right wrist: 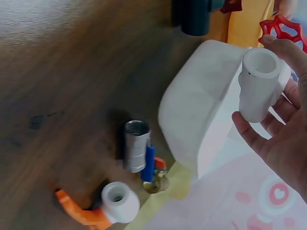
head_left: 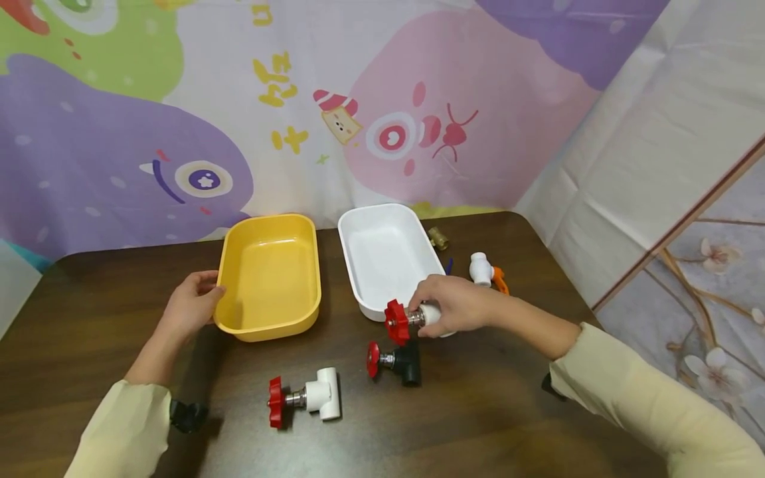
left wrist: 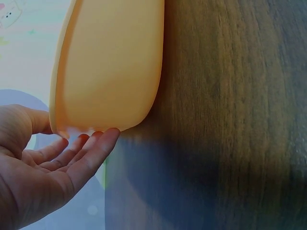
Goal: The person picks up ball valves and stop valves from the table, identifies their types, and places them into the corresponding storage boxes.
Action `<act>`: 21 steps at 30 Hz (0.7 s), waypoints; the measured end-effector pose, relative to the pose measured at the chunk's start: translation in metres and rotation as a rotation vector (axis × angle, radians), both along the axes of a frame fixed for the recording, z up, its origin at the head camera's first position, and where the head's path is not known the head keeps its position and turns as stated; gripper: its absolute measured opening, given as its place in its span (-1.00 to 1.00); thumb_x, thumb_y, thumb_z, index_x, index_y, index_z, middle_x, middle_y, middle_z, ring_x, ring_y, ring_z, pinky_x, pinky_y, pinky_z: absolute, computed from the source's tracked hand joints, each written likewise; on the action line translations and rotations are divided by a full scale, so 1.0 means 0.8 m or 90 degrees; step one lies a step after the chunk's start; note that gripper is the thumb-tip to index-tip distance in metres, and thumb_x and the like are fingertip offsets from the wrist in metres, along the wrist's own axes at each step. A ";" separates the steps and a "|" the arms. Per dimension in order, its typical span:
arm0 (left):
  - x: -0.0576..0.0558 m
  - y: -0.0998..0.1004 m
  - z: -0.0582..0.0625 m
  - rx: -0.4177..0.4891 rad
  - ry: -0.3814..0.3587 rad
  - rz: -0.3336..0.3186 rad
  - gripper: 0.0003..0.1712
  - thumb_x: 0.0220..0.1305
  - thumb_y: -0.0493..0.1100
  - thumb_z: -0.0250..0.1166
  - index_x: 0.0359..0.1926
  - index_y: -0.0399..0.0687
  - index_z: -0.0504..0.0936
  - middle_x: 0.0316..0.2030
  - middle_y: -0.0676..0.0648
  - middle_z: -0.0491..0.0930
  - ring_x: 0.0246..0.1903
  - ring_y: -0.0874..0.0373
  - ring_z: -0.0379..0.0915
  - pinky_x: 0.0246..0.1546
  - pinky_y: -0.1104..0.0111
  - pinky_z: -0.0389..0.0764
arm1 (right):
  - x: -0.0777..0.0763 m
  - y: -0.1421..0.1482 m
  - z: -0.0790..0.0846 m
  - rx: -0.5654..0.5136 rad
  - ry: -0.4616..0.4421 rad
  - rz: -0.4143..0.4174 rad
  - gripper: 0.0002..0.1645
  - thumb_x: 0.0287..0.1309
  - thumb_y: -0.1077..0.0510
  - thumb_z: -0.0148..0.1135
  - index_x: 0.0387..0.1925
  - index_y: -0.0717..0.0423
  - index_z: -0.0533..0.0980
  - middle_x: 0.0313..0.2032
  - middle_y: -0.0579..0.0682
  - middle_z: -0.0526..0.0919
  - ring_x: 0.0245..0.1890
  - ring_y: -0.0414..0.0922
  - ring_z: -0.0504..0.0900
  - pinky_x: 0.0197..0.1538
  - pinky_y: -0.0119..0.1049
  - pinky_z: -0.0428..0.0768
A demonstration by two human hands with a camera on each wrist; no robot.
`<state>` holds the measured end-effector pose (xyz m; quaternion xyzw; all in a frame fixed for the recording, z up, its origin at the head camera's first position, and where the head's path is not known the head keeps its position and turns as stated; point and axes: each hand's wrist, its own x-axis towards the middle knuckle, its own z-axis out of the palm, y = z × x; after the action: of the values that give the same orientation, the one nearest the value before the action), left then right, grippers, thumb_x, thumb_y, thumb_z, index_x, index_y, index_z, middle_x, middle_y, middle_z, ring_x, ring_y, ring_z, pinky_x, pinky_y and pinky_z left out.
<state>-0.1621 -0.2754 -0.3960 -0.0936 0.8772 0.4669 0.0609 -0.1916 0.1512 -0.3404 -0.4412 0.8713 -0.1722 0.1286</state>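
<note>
My left hand (head_left: 192, 299) holds the left side of a yellow tray (head_left: 309, 321), thumb at the rim and fingertips against the outer wall (left wrist: 110, 96). My right hand (head_left: 457, 302) grips a white stop valve (right wrist: 259, 91) by its pipe body, over the near end of a white tray (head_left: 352, 282). The valve's red handwheel (head_left: 396, 322) points left, toward the yellow tray. Just below that hand in the head view lies a black valve with a red handwheel (head_left: 408, 364). Another white valve with a red handwheel (head_left: 323, 394) lies nearer, left of it.
Right of the white tray are a white ball valve with an orange lever (head_left: 481, 269) and a brass fitting (head_left: 439, 238). A metal valve with a blue lever (right wrist: 136, 146) lies beside the tray. A patterned cloth (head_left: 287, 172) hangs behind the dark wooden table (head_left: 239, 438).
</note>
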 end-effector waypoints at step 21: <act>0.001 0.000 0.000 0.002 -0.011 0.000 -0.35 0.43 -0.07 -0.11 0.37 -0.40 0.00 0.18 -0.49 0.23 0.03 -0.30 0.40 -0.26 0.24 0.68 | -0.013 -0.043 0.011 -0.027 0.036 0.060 -0.67 -0.13 0.02 0.43 -0.26 0.03 0.62 -0.29 -0.15 0.64 -0.28 -0.23 0.47 -0.22 -0.44 0.46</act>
<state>-0.1611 -0.2758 -0.3960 -0.0977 0.8760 0.4673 0.0686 -0.2018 0.1167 -0.3313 -0.4891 0.8490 -0.1718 0.1021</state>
